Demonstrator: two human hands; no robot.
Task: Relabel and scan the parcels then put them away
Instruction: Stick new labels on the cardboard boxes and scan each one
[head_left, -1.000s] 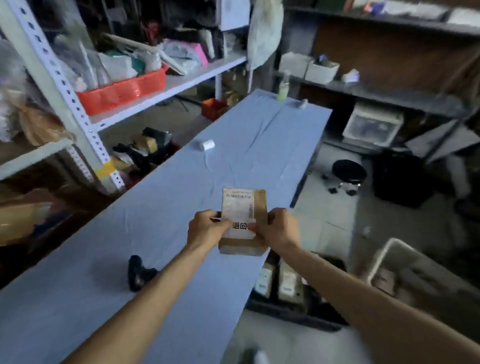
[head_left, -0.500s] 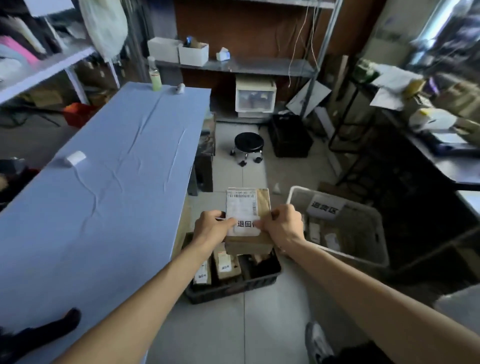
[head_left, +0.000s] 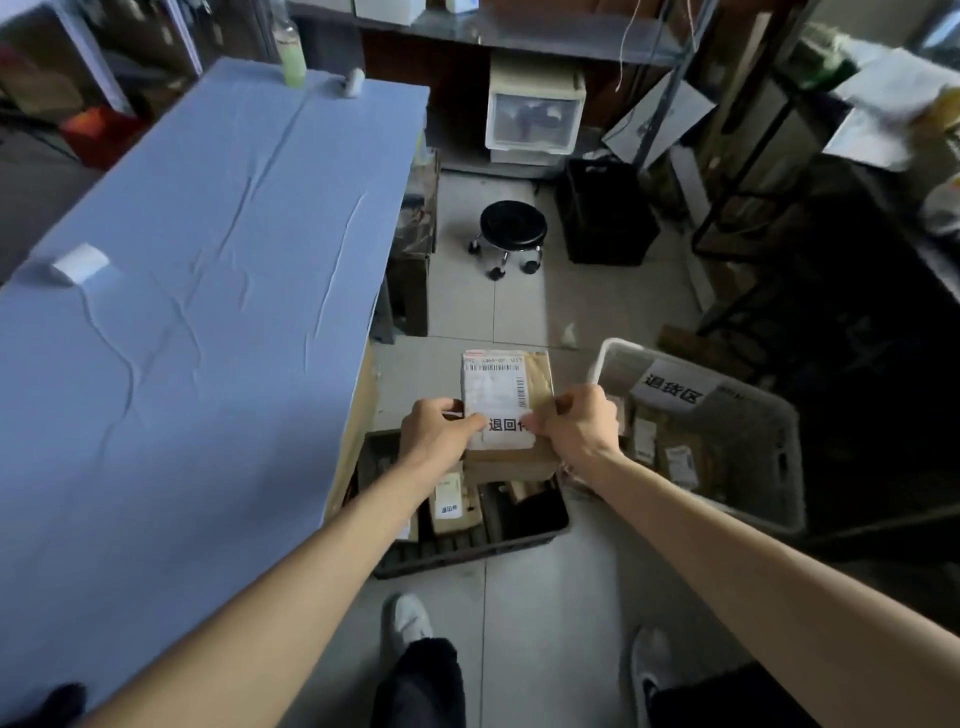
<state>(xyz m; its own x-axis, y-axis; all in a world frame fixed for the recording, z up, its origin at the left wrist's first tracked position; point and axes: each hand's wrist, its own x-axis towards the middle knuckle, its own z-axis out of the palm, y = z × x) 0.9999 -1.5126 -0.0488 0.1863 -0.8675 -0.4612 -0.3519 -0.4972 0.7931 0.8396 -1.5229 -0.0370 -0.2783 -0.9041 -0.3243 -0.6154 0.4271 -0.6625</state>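
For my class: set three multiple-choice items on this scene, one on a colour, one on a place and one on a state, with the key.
1. The table is: A red; B blue; C green.
2. The parcel is: A flat on the table; B on a stool; C held by the left hand and right hand, off the table.
3. The bin is: A upside down; B empty; C upright with parcels inside.

Key: 1 B, its top is blue. 2 C, both hands grip its near end, past the table's edge. 3 C, labelled parcels lie in it.
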